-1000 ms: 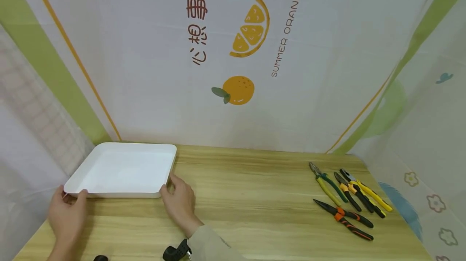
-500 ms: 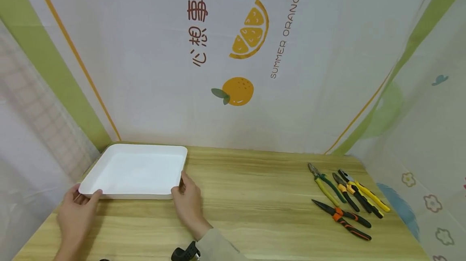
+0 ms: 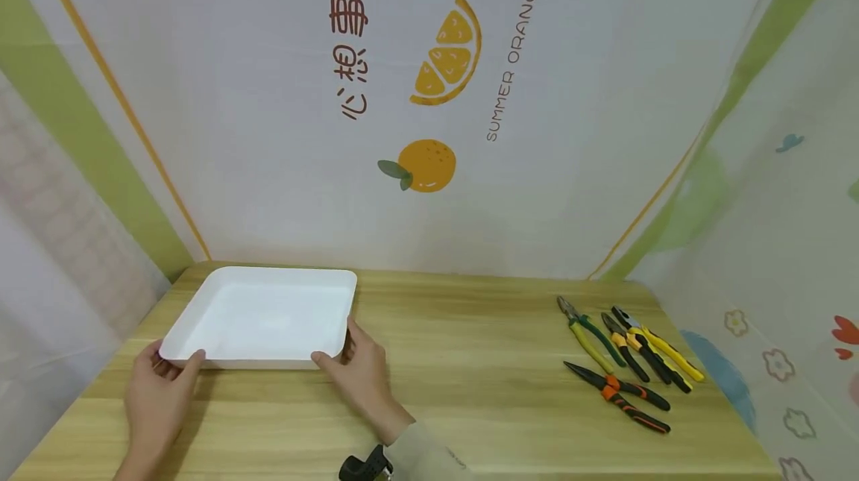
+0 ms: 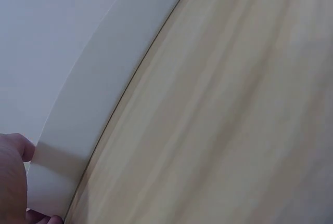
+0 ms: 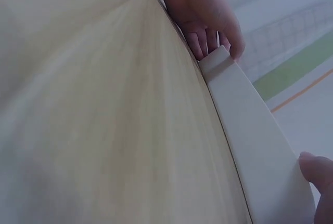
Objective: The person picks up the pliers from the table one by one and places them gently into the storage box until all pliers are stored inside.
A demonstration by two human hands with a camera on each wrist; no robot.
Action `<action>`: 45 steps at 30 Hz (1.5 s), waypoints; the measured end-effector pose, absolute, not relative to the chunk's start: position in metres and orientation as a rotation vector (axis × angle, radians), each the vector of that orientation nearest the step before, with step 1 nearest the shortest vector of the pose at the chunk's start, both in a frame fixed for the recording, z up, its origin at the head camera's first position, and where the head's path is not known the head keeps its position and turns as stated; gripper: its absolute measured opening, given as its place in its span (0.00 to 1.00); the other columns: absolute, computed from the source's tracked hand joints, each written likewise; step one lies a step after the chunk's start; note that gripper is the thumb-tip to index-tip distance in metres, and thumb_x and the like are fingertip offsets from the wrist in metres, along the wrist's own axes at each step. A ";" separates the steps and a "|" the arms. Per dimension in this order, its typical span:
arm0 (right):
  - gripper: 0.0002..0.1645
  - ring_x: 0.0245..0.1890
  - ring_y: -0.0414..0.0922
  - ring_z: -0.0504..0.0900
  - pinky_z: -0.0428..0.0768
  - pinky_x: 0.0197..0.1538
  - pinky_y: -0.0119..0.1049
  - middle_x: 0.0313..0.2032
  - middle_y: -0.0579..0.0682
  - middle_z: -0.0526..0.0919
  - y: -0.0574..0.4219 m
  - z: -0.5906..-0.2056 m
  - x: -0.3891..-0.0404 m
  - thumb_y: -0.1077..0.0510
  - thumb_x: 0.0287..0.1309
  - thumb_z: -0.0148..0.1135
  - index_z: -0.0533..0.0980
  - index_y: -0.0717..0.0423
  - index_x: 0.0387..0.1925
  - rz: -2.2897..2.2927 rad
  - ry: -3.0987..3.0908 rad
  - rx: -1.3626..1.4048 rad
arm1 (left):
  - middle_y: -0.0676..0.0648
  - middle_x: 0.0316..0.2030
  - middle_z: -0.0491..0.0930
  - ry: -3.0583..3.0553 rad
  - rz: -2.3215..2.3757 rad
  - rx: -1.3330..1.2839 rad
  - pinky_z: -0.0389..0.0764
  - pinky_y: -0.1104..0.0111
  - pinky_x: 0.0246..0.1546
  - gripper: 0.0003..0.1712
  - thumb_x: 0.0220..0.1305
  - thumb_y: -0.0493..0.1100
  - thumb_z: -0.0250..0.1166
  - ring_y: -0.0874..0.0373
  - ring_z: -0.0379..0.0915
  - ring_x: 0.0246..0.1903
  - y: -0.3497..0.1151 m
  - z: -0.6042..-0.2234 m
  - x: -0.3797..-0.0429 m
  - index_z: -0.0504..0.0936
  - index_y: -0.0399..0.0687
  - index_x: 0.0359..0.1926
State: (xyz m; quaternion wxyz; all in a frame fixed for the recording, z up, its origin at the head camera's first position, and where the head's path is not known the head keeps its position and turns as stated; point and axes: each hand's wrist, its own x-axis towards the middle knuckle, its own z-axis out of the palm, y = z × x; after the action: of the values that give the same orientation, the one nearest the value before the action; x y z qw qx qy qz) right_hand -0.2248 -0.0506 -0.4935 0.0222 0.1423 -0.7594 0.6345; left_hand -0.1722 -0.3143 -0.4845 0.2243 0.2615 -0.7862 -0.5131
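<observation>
A white rectangular tray [image 3: 271, 317] lies on the left part of the wooden table, its inside bare. My left hand [image 3: 161, 399] grips the near left corner, thumb on the front wall and fingers curled around the side. At the near right corner my right hand [image 3: 365, 376] holds the tray the same way. The left wrist view shows the tray's front wall [image 4: 99, 78] low along the tabletop, with the left thumb [image 4: 23, 148] against it. In the right wrist view, the left hand [image 5: 203, 16] holds the far end and the right thumb [image 5: 316, 172] presses the wall.
Several pliers lie at the table's right: one pair with green and yellow handles [image 3: 590, 347], long-nose pliers with orange and black handles [image 3: 611, 389], and others with yellow and black handles [image 3: 674, 356]. A printed curtain [image 3: 268, 130] hangs behind the table [image 3: 470, 362].
Both hands have moved the tray rightward across the table, away from the left curtain. My right thumb now reaches further along the front wall. The pliers keep their arrangement; the head view has shifted slightly.
</observation>
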 end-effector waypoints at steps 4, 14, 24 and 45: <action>0.53 0.64 0.51 0.78 0.81 0.58 0.33 0.68 0.63 0.72 -0.034 -0.492 -0.225 0.47 0.56 0.75 0.60 0.67 0.74 1.936 -2.373 0.454 | 0.23 0.65 0.69 -2.192 -1.368 0.637 0.61 0.98 0.37 0.42 0.66 0.45 0.66 0.73 0.68 0.46 -0.304 -0.486 -0.173 0.60 0.26 0.72; 0.54 0.66 0.54 0.76 0.81 0.59 0.37 0.70 0.64 0.68 0.006 -0.491 -0.221 0.47 0.58 0.74 0.58 0.67 0.75 1.924 -2.380 0.469 | 0.22 0.64 0.62 -2.335 -1.327 0.500 0.60 0.99 0.36 0.46 0.67 0.47 0.67 0.33 0.70 0.59 -0.276 -0.484 -0.172 0.57 0.26 0.74; 0.53 0.68 0.59 0.73 0.81 0.59 0.40 0.71 0.68 0.65 0.046 -0.493 -0.222 0.47 0.60 0.72 0.58 0.70 0.74 1.830 -2.418 0.436 | 0.22 0.59 0.64 -2.341 -1.344 0.382 0.61 0.99 0.36 0.47 0.64 0.47 0.70 0.30 0.72 0.58 -0.243 -0.486 -0.180 0.59 0.25 0.73; 0.51 0.71 0.59 0.70 0.80 0.62 0.43 0.73 0.65 0.65 0.140 -0.493 -0.227 0.50 0.60 0.73 0.59 0.67 0.75 1.777 -2.451 0.364 | 0.34 0.51 0.76 -2.432 -1.266 0.257 0.67 0.74 0.35 0.50 0.57 0.56 0.76 0.50 0.69 0.41 -0.165 -0.485 -0.200 0.68 0.32 0.71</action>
State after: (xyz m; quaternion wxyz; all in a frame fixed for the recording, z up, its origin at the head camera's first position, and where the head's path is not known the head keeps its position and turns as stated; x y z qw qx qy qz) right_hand -0.2269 0.1398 -0.4935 0.0460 0.1193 -0.8029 0.5822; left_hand -0.1998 -0.1653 -0.4846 0.1926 0.0917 -0.8666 -0.4511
